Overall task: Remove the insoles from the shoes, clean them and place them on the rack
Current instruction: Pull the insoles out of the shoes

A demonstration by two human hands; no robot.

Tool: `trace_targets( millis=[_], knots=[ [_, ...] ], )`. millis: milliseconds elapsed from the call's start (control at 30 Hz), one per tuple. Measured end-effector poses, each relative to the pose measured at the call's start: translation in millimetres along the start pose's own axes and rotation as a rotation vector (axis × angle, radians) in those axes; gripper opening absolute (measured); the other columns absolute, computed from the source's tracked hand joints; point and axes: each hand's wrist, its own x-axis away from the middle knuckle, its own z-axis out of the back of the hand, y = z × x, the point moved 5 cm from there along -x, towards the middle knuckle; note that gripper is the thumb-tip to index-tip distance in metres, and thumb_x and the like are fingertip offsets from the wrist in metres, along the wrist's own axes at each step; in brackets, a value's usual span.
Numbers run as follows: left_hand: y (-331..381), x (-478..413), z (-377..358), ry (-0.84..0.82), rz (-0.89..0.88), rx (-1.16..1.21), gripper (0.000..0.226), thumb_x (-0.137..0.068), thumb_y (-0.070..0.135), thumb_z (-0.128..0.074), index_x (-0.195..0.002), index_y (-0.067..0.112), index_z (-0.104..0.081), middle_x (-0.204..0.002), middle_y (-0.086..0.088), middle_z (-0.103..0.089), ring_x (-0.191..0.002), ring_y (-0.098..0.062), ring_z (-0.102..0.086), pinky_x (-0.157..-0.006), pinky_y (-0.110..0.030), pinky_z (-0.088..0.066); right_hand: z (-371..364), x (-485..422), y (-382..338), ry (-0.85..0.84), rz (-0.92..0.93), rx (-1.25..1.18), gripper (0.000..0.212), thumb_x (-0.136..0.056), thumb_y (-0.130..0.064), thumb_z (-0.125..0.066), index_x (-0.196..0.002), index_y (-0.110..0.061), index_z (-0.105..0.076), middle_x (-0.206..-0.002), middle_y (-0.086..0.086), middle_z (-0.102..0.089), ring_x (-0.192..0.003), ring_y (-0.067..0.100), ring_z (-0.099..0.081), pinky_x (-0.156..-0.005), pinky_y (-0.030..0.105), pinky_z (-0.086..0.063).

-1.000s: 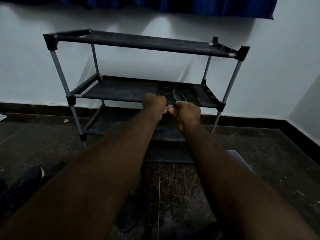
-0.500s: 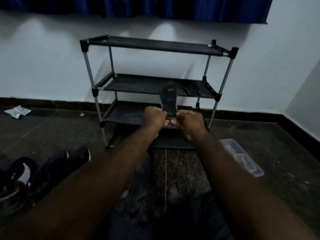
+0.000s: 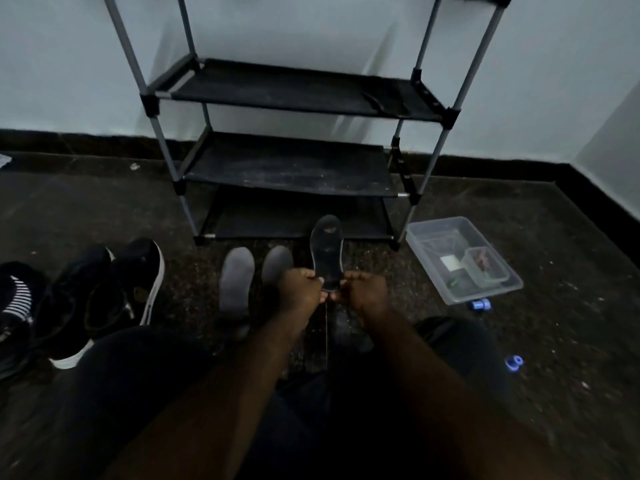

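Pinching a dark insole (image 3: 327, 252) by its heel end, left hand (image 3: 299, 289) and right hand (image 3: 365, 289) hold it upright, now drawn back and lowered from the rack (image 3: 277, 91) (one other insole (image 3: 382, 103) lies on a shelf). Two grey insoles (image 3: 236, 278) lie on the floor alongside, two black shoes (image 3: 138, 275) left, one clear box (image 3: 429, 261) right.

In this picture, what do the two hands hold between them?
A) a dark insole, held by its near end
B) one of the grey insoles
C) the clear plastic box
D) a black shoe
A: the left hand and the right hand both pinch the near end of the dark insole, while the grey insoles lie on the floor beside it.
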Motion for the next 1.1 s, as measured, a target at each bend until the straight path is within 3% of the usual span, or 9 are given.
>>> trace_targets(
  millis=[133,233,400,533,700,800,867,967,1100],
  knots=[
    [-53.4,-30.7,-4.1,0.021,0.115,-0.040,0.027,-0.092,0.003,-0.061,-0.119,-0.001,-0.059,-0.077,-0.011,-0.065,-0.059,-0.023,-0.065,-0.068,-0.038,-0.059,-2.7,-31.1,43.4,0.007,-0.094,0.066,0.020,-0.086,0.015,-0.055,-0.080,-0.004,-0.059,-0.070,0.012,-0.061,-0.059,0.023,-0.060,-0.054,0.031,-0.054],
    [-90.8,-49.3,-8.3,0.051,0.198,-0.062,0.026,-0.091,0.003,-0.062,-0.117,0.001,-0.061,-0.082,-0.017,-0.067,-0.055,-0.023,-0.063,-0.062,-0.036,-0.058,-6.0,-56.6,74.1,-0.018,-0.131,0.205,0.018,-0.089,0.008,-0.054,-0.101,0.000,-0.065,-0.076,0.008,-0.061,-0.065,0.019,-0.060,-0.068,0.036,-0.057],
    [-116.4,-65.3,-7.9,0.085,0.240,-0.169,0.016,-0.088,0.004,-0.065,-0.086,0.019,-0.059,-0.094,-0.021,-0.070,-0.070,-0.032,-0.071,-0.069,-0.046,-0.061,-7.9,-80.9,89.0,-0.093,-0.193,0.450,0.027,-0.094,-0.005,-0.051,-0.117,0.009,-0.059,-0.087,0.009,-0.060,-0.071,0.019,-0.059,-0.078,0.040,-0.058],
    [-108.8,-69.0,-4.3,0.072,0.106,-0.462,0.009,-0.086,0.019,-0.063,-0.078,0.016,-0.062,-0.089,-0.015,-0.072,-0.079,-0.035,-0.071,-0.075,-0.046,-0.060,-7.4,-87.6,88.0,-0.140,-0.171,0.646,0.033,-0.098,-0.013,-0.047,-0.124,0.004,-0.057,-0.109,0.017,-0.063,-0.068,0.012,-0.054,-0.060,0.024,-0.054],
    [-60.4,-63.9,4.3,0.024,-0.107,-0.951,0.030,-0.093,0.031,-0.054,-0.098,0.006,-0.069,-0.104,-0.015,-0.069,-0.096,-0.035,-0.066,-0.077,-0.041,-0.054,-2.7,-82.7,62.8,-0.151,-0.165,0.808,0.025,-0.096,-0.019,-0.054,-0.103,0.002,-0.067,-0.097,0.023,-0.070,-0.072,0.031,-0.065,-0.059,0.037,-0.054],
    [-15.5,-60.4,3.2,0.025,-0.177,-1.000,0.034,-0.098,0.035,-0.046,-0.109,0.008,-0.064,-0.121,-0.008,-0.064,-0.111,-0.031,-0.060,-0.092,-0.040,-0.048,0.6,-83.5,18.2,-0.087,-0.067,0.612,0.025,-0.096,-0.018,-0.054,-0.089,0.002,-0.067,-0.079,0.020,-0.069,-0.065,0.033,-0.066,-0.055,0.038,-0.053],
    [21.1,-58.8,-2.3,0.007,-0.217,-0.903,0.030,-0.097,0.031,-0.053,-0.109,0.006,-0.065,-0.116,-0.009,-0.065,-0.111,-0.030,-0.059,-0.093,-0.037,-0.046,1.4,-81.2,-29.5,-0.027,0.043,0.374,0.022,-0.096,-0.016,-0.053,-0.085,-0.002,-0.066,-0.072,0.016,-0.065,-0.057,0.026,-0.063,-0.053,0.034,-0.051],
    [94.8,-58.2,-18.6,-0.095,-0.390,-0.643,0.025,-0.091,0.027,-0.061,-0.080,0.005,-0.069,-0.083,-0.015,-0.072,-0.080,-0.031,-0.070,-0.077,-0.041,-0.058,5.1,-68.9,-117.9,0.034,0.262,0.017,0.015,-0.097,-0.013,-0.053,-0.085,-0.007,-0.061,-0.071,0.011,-0.063,-0.053,0.020,-0.061,-0.048,0.026,-0.050],
    [209.8,-42.2,-40.8,-0.066,-0.613,-0.262,0.030,-0.094,0.020,-0.059,-0.069,0.005,-0.062,-0.063,-0.014,-0.067,-0.047,-0.019,-0.062,-0.057,-0.034,-0.056,22.1,-40.9,-221.3,0.093,0.510,-0.334,0.017,-0.097,-0.021,-0.057,-0.087,-0.007,-0.057,-0.073,0.012,-0.062,-0.050,0.019,-0.059,-0.043,0.024,-0.048]
  ],
)
